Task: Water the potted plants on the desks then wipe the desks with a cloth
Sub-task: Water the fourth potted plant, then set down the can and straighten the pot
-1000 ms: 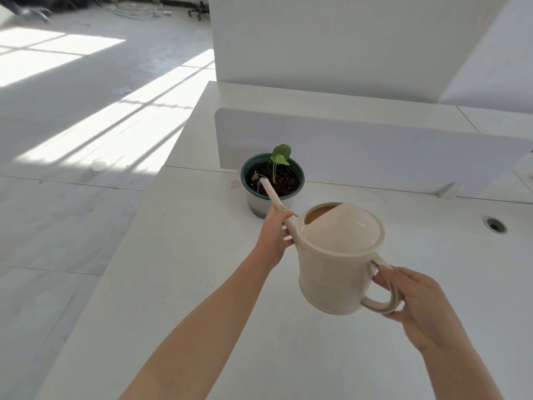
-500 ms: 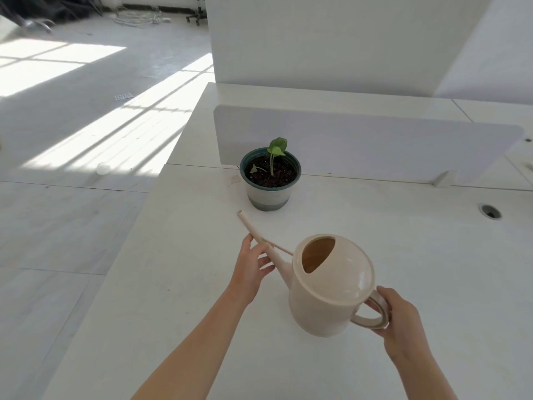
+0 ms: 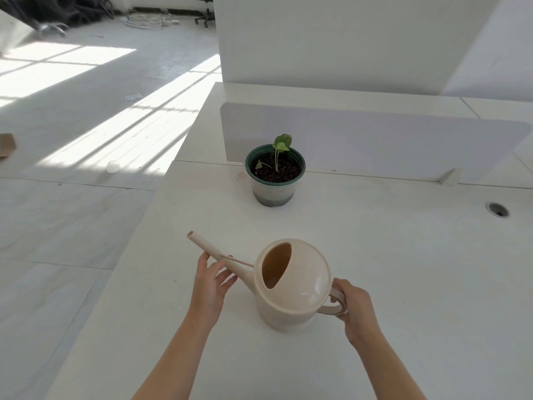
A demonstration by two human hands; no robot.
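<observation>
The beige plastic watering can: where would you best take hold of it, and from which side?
Grip the beige plastic watering can by its loop handle, coming from the right, as the right hand does. The loop sticks out opposite the long spout, which the left hand steadies.

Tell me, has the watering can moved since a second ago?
Yes. The watering can has pulled back from the pot, toward the person.

Watering can (image 3: 294, 287): we hold it upright, low over the white desk (image 3: 403, 255).
Right hand (image 3: 356, 306): wrapped around the handle.
Left hand (image 3: 212, 287): fingers pinch the spout.
Potted plant (image 3: 275, 171): stands beyond the can, beside the grey divider (image 3: 375, 140).
</observation>
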